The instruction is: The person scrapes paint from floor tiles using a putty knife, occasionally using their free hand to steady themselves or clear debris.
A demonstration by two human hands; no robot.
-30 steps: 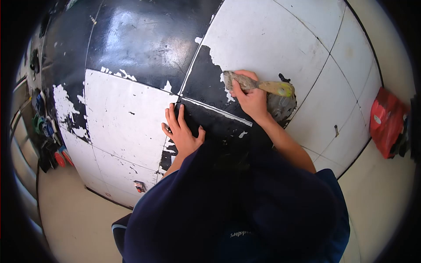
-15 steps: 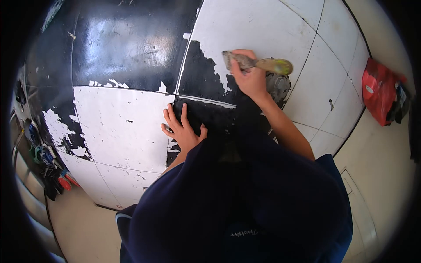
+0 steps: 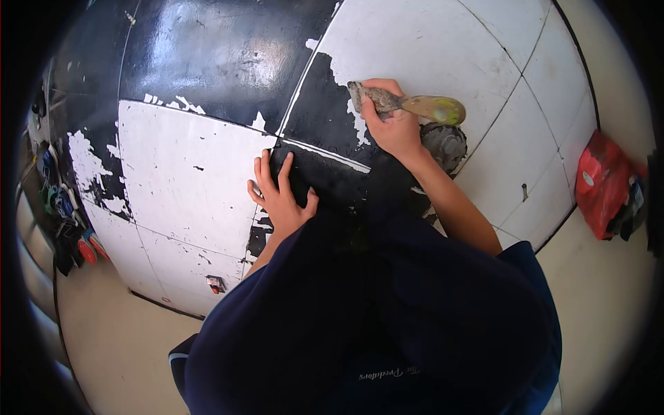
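Observation:
My right hand (image 3: pixel 393 124) grips a scraper (image 3: pixel 434 108) with a worn, paint-stained handle; its dirty blade end lies at the edge between white coating and a bare black patch (image 3: pixel 321 104). Fingers spread, my left hand (image 3: pixel 282 197) rests on the surface near the seam where black and white squares meet. A thin white strip (image 3: pixel 325 154) runs along the seam between the two hands. Beside my right wrist is a round grey, crusted piece (image 3: pixel 444 146). The white square (image 3: pixel 190 173) left of my left hand has small dark chips.
A red bag (image 3: pixel 600 183) with dark contents is at the right, beyond the panel's edge. Footwear and other items (image 3: pixel 61 200) lie along the far left. A small red and dark object (image 3: pixel 215 284) sits on the white surface at the lower left.
The view has shifted and turned slightly, bringing the small red and dark object into sight. My right hand still holds the scraper near the patch edge; my left hand stays spread on the surface.

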